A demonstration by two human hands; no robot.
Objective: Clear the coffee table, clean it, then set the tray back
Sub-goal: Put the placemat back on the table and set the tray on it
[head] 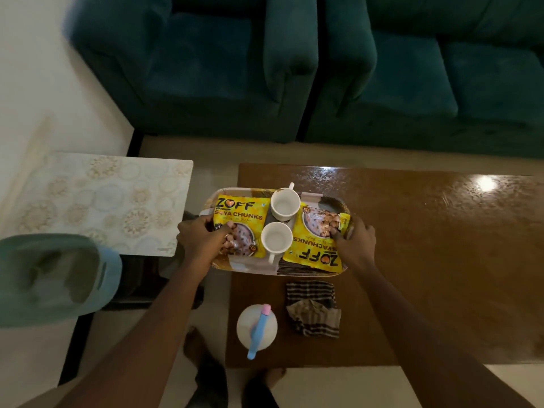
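Note:
A patterned tray (250, 267) hangs partly over the left end of the brown coffee table (426, 245). It carries two yellow soya chunk packets (240, 213) (316, 248) and two white cups (285, 204) (276, 238) between them. My left hand (200, 238) grips the tray's left edge, thumb on the left packet. My right hand (356, 240) grips the tray's right edge, thumb on the right packet. A striped cloth (313, 309) and a white spray bottle (257, 325) with a blue and pink nozzle sit on the table nearer to me.
A white patterned side table (97, 201) stands to the left of the coffee table. A pale blue plastic stool (50, 278) is at the near left. Teal sofas (294, 69) line the far side. My feet are on the floor below.

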